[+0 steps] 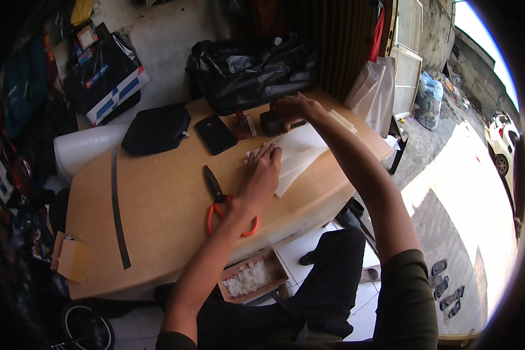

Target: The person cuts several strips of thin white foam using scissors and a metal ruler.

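Observation:
My left hand point(261, 172) lies flat, fingers spread, pressing on the near end of a white sheet of thin foam or paper point(300, 153) spread on the wooden table point(157, 198). My right hand point(294, 107) reaches to the far side of the table and closes around a small dark block-shaped object point(272, 123) at the sheet's far edge. Scissors with orange handles point(220, 201) rest just left of my left wrist, blades pointing away from me.
A black flat case point(216, 134), a dark pouch point(156, 129), a small red tool point(241, 123) and a black plastic bag point(251, 70) crowd the far side. A long metal ruler point(118, 210) lies at left. A box of white pieces point(252, 276) sits below the table edge.

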`<control>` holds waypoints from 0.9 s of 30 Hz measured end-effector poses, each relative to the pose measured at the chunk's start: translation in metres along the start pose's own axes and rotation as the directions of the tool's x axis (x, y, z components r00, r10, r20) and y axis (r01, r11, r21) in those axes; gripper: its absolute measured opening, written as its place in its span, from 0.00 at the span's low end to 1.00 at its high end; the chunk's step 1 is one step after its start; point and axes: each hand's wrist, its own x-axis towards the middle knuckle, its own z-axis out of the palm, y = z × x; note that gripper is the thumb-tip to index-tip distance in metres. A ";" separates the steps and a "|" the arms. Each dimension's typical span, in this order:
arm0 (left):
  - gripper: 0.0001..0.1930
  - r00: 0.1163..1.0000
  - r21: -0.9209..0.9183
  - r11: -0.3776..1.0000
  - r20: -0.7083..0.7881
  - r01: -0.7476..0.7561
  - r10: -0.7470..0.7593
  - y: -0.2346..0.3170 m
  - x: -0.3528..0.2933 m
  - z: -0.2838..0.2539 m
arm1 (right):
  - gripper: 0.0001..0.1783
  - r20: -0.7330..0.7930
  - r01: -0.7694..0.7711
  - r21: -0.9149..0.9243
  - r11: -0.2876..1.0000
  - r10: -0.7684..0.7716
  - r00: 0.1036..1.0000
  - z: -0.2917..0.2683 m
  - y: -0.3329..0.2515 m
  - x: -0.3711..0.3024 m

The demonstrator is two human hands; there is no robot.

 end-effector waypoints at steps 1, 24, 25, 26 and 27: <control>0.16 0.999 0.005 1.000 -0.037 -0.019 0.020 -0.001 0.003 -0.004 | 0.41 -0.014 0.001 0.006 1.000 -0.001 1.000 0.002 0.002 0.001; 0.17 0.811 -0.064 0.913 -0.437 0.403 -0.388 -0.025 -0.172 -0.160 | 0.44 -0.007 0.057 0.105 0.993 -0.056 0.998 -0.033 -0.023 -0.105; 0.16 0.803 -0.072 0.902 -0.430 0.425 -0.413 -0.025 -0.177 -0.163 | 0.45 -0.012 0.081 0.097 0.992 -0.081 0.997 -0.024 -0.025 -0.100; 0.15 0.793 -0.080 0.890 -0.423 0.449 -0.438 -0.024 -0.181 -0.166 | 0.45 -0.016 0.108 0.088 0.990 -0.107 0.994 -0.018 -0.027 -0.097; 0.14 0.798 -0.075 0.891 -0.416 0.448 -0.436 -0.026 -0.184 -0.168 | 0.45 0.021 0.091 0.063 0.994 -0.092 0.995 -0.018 -0.028 -0.094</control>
